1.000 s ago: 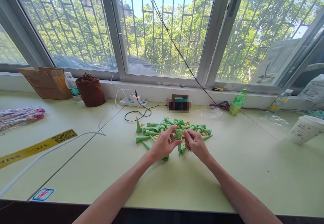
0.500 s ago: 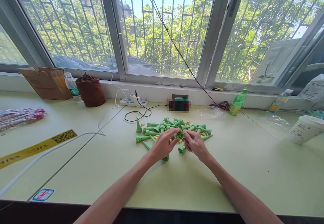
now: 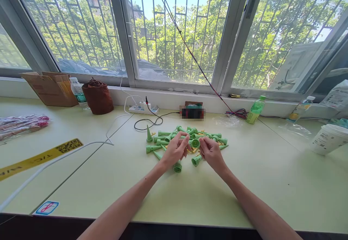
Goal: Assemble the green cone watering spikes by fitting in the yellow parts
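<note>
Green plastic cone (image 3: 195,143) pinched between my left hand (image 3: 175,150) and right hand (image 3: 211,152); fingertip-only grip may drop it toward twelve o'clock.

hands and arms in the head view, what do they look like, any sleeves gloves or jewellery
Nothing is worn on either. The left hand and right hand have no gloves, and no ring, watch or bracelet shows at the fingers or wrists. The left forearm and right forearm are uncovered down to the bottom edge of the picture, with no sleeve in view.
</note>
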`<state>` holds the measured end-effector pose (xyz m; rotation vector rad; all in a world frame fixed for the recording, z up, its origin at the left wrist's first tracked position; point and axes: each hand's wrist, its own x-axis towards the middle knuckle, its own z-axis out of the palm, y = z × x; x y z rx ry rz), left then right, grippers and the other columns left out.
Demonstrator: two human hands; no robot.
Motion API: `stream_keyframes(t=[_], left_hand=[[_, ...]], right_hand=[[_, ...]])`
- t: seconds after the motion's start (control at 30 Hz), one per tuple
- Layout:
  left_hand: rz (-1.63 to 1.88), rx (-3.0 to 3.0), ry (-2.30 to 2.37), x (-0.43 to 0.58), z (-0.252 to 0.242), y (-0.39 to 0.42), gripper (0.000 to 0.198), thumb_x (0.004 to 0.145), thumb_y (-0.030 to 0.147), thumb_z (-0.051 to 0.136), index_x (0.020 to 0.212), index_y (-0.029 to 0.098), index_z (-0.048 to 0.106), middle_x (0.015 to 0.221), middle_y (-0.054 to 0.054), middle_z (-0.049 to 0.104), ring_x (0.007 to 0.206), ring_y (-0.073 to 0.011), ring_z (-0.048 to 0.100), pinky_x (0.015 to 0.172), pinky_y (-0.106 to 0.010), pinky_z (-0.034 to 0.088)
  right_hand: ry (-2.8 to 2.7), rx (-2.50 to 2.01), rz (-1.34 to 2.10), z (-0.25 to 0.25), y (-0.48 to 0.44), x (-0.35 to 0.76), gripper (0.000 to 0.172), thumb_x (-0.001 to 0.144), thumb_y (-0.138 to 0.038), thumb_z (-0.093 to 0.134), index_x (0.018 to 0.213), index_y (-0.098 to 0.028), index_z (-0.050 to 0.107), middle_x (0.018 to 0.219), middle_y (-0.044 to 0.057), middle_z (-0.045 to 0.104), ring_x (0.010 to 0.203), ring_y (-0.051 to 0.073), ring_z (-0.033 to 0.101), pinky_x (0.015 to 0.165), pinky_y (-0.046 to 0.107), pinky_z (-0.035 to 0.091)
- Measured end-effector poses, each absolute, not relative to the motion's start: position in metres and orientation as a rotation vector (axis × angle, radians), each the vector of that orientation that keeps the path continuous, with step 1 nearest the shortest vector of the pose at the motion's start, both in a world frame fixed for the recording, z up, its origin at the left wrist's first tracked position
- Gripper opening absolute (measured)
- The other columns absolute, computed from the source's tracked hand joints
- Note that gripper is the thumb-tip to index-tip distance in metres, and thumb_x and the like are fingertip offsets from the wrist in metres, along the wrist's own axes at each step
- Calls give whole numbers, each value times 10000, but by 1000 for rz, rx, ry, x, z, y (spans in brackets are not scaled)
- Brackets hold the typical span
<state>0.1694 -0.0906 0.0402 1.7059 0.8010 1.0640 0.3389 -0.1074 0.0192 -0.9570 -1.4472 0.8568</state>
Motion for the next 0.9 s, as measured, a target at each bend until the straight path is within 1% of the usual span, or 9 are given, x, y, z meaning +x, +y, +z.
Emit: stream_keyframes(t=[0.07, 0.13, 0.2, 0.37, 0.47, 0.6, 0.77, 0.9], left_hand=[[1015, 1678, 791, 169, 39, -89, 364, 941, 543, 428, 1050, 197, 456, 612, 37, 561, 393, -87, 489, 347, -170, 317], [983, 1677, 796, 168, 38, -89, 381, 926, 551, 461, 1061, 195, 463, 556, 57, 525, 385, -91, 492, 358, -167, 320], [966, 1679, 798, 167, 37, -89, 387, 915, 550, 486, 1079, 199, 460, 565, 59, 523, 400, -94, 506, 370, -167, 331], [940, 1753, 798, 165, 39, -92, 390, 904, 519, 518, 1145, 225, 433, 687, 40, 540, 509, -113, 567, 397, -175, 376], [971, 1905, 848, 165, 39, -95, 406, 880, 454, 579, 1190, 236, 431, 795, 18, 563, 588, -114, 586, 466, -191, 429], [993, 2141, 923, 166, 37, -97, 460, 851, 361, 624, 1253, 252, 429, 923, -14, 599, 657, -115, 594, 520, -198, 434], [979, 2237, 906, 165, 35, -97, 523, 860, 292, 613, 1321, 294, 365, 1071, -27, 616, 677, -105, 606, 555, -205, 439], [999, 2265, 924, 165, 34, -96, 502, 879, 252, 576, 1324, 306, 352, 1128, -27, 634, 683, -106, 601, 575, -213, 445]], right_hand=[[-1529, -988, 812, 16, -109, 339, 385, 941, -500, 477, 687, -214, 436, 552, -52, 348, 452, 98, 339, 420, 238, 299], [-1580, -1006, 777, 14, -109, 339, 374, 953, -478, 461, 691, -211, 435, 555, -51, 347, 467, 99, 335, 436, 236, 293], [-1607, -1009, 755, 13, -109, 340, 369, 959, -464, 452, 692, -211, 427, 550, -53, 344, 474, 100, 329, 447, 236, 286], [-1644, -1038, 701, 12, -107, 342, 371, 966, -446, 437, 680, -212, 401, 535, -53, 341, 486, 107, 326, 466, 245, 267], [-1666, -1079, 636, 12, -105, 342, 398, 964, -436, 433, 645, -211, 359, 533, -52, 319, 498, 109, 304, 477, 254, 243], [-1727, -1125, 556, 15, -104, 343, 416, 957, -410, 437, 609, -200, 347, 556, -38, 347, 529, 111, 305, 502, 264, 235], [-1713, -1174, 602, 16, -104, 343, 436, 951, -443, 429, 596, -198, 370, 539, -33, 366, 515, 114, 324, 496, 266, 245], [-1664, -1176, 671, 13, -102, 342, 441, 948, -479, 424, 605, -204, 396, 523, -32, 372, 485, 117, 335, 468, 262, 255]])
